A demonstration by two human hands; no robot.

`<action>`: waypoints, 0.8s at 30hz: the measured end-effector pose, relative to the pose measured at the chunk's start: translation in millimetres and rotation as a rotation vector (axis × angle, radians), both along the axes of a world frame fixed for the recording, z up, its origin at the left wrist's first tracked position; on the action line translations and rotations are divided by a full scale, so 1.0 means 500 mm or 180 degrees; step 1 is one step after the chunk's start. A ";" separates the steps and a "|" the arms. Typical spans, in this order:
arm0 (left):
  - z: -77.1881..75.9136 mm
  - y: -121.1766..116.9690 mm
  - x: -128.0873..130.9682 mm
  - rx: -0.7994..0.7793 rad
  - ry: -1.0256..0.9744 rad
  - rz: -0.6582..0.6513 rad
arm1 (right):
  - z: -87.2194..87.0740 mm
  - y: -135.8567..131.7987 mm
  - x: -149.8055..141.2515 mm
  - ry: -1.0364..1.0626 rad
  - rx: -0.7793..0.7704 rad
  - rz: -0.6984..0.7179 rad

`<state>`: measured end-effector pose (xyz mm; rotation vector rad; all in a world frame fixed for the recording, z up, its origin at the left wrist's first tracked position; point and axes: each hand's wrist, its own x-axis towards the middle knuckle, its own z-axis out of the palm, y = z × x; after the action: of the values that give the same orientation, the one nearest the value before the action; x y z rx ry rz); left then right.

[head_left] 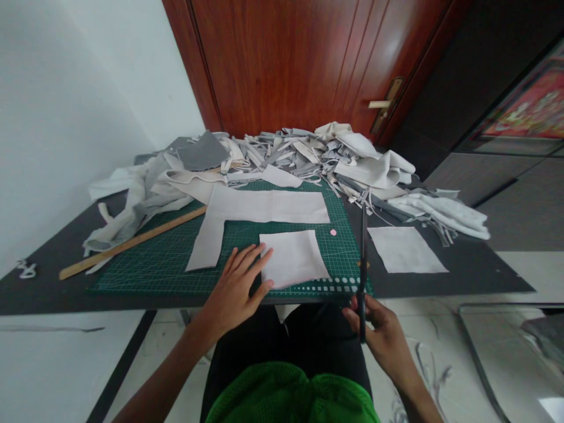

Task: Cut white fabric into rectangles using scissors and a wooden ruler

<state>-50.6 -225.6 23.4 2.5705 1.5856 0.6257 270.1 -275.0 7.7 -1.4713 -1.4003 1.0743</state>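
My left hand (240, 285) lies with fingers stretched over the left edge of a whitish square fabric piece (295, 255) on the green cutting mat (167, 258). In my right hand (376, 320), at the table's front edge, is a pair of dark scissors (363, 252), its blades pointing away from me. Just beyond the square is a larger L-shaped fabric piece (268, 205). A small pinkish chip (333, 232) sits on the mat right of the square. Another square fabric piece (408, 249) rests on the dark tabletop to the right of the scissors.
A long wooden ruler (132, 241) slants across the mat's left side. Heaped grey and white fabric scraps (299, 150) line the table's back, against a wooden door (282, 59). A small white object (27, 269) lies at far left. Scraps (425, 376) are on the floor at right.
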 end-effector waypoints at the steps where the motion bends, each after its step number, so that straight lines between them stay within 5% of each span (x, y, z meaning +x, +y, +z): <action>1: 0.003 0.017 -0.004 0.0004 -0.0064 0.0210 | 0.007 0.014 0.001 0.0030 0.0024 0.0037; 6: 0.006 0.114 0.009 -0.0160 0.0025 0.0777 | 0.057 0.139 -0.016 0.0282 0.0378 0.0402; 11: -0.004 0.193 0.022 -0.0381 -0.0464 0.0495 | 0.102 0.315 -0.090 0.0190 0.1006 0.0755; 16: 0.010 0.287 0.015 -0.0763 -0.1966 0.0041 | 0.088 0.475 -0.155 0.0151 0.1249 0.0898; 20: 0.008 0.351 0.017 -0.0839 -0.3076 0.0328 | 0.064 0.530 -0.156 -0.0031 0.1387 0.0908; 24: -0.004 0.377 0.017 -0.1027 -0.3793 0.0369 | 0.054 0.525 -0.136 0.0094 0.1457 0.1050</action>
<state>-42.2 -36.9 21.4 1.3315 1.1957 1.3855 202.1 -12.7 34.8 -0.9136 -1.7676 0.8827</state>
